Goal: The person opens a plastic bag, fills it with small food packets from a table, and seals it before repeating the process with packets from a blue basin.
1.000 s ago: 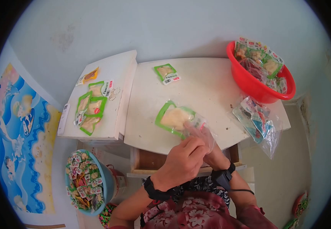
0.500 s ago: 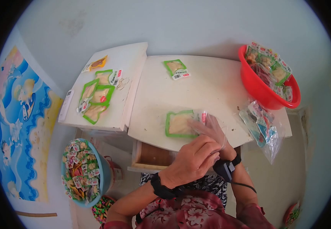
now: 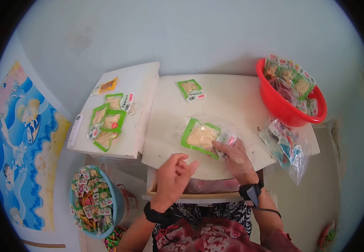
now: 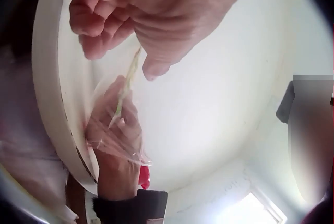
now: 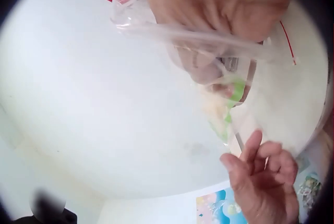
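Note:
A clear plastic bag (image 5: 136, 21) covers my right hand (image 3: 237, 157). Through the bag, that hand grips a green-edged food packet (image 3: 201, 135) by its printed end, thumb on the upper face. Pale contents show in the packet's window, and the left wrist view catches it edge-on, standing out from the fingers. My left hand (image 3: 174, 174) is apart from the bag, at the table's front edge, its fingers loosely bent and holding nothing.
A similar packet (image 3: 191, 90) lies further back on the white table (image 3: 161, 126). Several more packets (image 3: 114, 119) rest on the left cabinet. A red basin (image 3: 270, 98) of packets stands back right, beside a bag of packets (image 3: 289, 143). Below left is a blue bucket (image 3: 117, 201), filled with packets.
My left hand has let go of the bag near the right wrist and moved left. The right hand keeps its grip on the food packet, which has tilted.

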`<state>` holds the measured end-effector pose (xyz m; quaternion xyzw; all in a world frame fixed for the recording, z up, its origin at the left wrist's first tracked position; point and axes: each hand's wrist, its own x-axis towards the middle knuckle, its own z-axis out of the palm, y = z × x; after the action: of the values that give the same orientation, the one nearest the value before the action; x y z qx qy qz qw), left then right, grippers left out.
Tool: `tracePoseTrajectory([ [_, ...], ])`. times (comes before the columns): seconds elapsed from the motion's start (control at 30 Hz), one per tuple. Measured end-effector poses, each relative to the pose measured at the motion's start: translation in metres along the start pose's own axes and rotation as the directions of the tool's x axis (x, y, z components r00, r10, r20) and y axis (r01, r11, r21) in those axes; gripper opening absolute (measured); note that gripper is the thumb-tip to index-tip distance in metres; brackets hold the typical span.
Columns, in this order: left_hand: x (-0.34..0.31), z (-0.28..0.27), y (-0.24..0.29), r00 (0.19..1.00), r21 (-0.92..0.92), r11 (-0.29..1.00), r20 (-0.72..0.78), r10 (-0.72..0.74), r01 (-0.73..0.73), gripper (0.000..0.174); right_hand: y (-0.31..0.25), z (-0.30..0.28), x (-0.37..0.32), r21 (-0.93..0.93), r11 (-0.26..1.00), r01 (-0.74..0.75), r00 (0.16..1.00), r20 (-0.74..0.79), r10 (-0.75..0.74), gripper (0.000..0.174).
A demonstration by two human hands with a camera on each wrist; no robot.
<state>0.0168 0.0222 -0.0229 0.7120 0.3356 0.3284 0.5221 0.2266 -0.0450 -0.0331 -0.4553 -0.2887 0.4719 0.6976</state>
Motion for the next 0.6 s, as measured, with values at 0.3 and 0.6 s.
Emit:
tracePoseTrajectory([
  [0.3, 0.01, 0.024, 0.0, 0.998, -0.248, 0.968, 0.042, 0.037, -0.026, 0.017, 0.019, 0.035, -0.014, 0.305, 0.952, 0.02, 1.0, -0.013, -0.017, 0.032],
  [0.6, 0.005, 0.019, -0.002, 0.937, 0.031, 0.973, 0.277, 0.212, -0.229, 0.015, 0.018, 0.04, -0.015, 0.395, 0.917, 0.048, 0.991, -0.135, 0.006, 0.033],
])
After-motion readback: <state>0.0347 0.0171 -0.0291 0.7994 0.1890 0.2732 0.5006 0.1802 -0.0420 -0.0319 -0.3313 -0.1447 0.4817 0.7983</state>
